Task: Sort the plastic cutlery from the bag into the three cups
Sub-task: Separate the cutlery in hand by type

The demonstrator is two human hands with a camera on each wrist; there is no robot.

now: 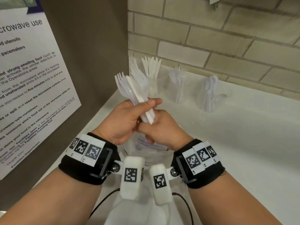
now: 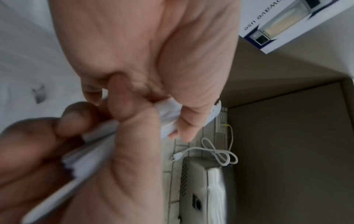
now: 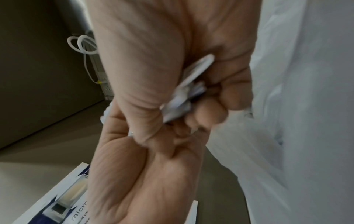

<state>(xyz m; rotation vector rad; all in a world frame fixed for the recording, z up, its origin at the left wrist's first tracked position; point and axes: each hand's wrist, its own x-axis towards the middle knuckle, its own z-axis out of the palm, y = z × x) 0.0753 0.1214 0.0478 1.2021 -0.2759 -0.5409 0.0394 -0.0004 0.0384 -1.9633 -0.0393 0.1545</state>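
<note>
My left hand (image 1: 128, 114) grips a fanned bundle of white plastic forks and knives (image 1: 133, 86), heads pointing up. My right hand (image 1: 164, 129) sits just below and pinches the bundle's handle ends. The left wrist view shows the bundle (image 2: 169, 116) pressed between thumb and fingers; the right wrist view shows the handle ends (image 3: 182, 98) in curled fingers. The clear bag (image 1: 151, 148) lies under both hands. Three clear cups stand at the back: one with knives (image 1: 152, 82), one with forks (image 1: 178, 85), one with spoons (image 1: 211, 95).
A white counter (image 1: 243, 143) runs to the right, against a brick wall (image 1: 211, 38). A brown side panel with a microwave poster (image 1: 29, 78) closes the left. The left wrist view shows a metal appliance (image 2: 201, 189) and a looped white cord (image 2: 216, 153).
</note>
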